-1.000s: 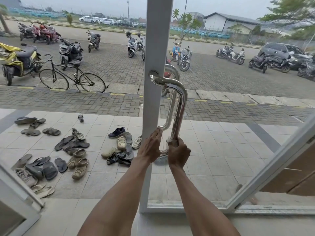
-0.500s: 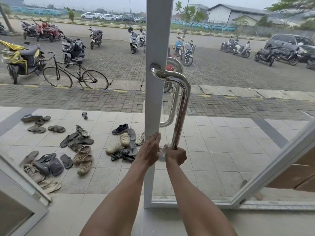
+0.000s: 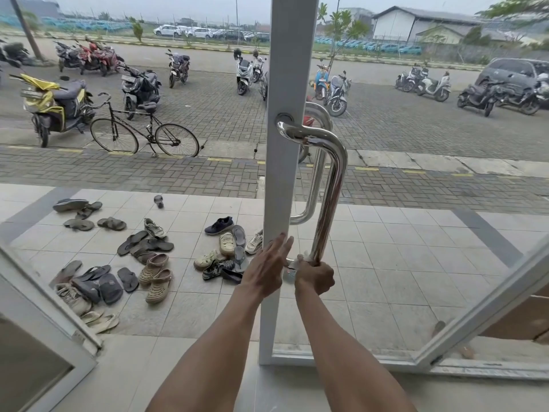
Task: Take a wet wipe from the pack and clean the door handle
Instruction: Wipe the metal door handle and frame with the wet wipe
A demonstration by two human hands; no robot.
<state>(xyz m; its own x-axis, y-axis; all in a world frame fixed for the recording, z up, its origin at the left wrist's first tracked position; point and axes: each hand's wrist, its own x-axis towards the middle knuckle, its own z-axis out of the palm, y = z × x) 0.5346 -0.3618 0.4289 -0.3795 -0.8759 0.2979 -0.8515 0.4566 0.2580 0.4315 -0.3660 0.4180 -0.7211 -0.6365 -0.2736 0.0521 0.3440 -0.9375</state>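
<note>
R hand point(image 3: 315, 276) hides wet wipe point(image 3: 297, 263), handle point(image 3: 329, 197) btm end.

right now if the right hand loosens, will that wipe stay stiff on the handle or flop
Likely flop: the wet wipe bunches in soft folds above the right hand. It probably slides easily too, since the door handle is polished, mirror-smooth metal. It looks thin, so likely very light.

Flat overcast daylight from outside, I see no hard shadows anywhere. Door handle point(image 3: 331, 185) is my landmark: bright streaks of glare run down its chrome bar. Beyond handle, far buildings hazy, washed out. Below handle, forearms slightly soft. Left and right of handle, wide-angle bending tilts door frames point(image 3: 475, 319) at picture edges.
</note>
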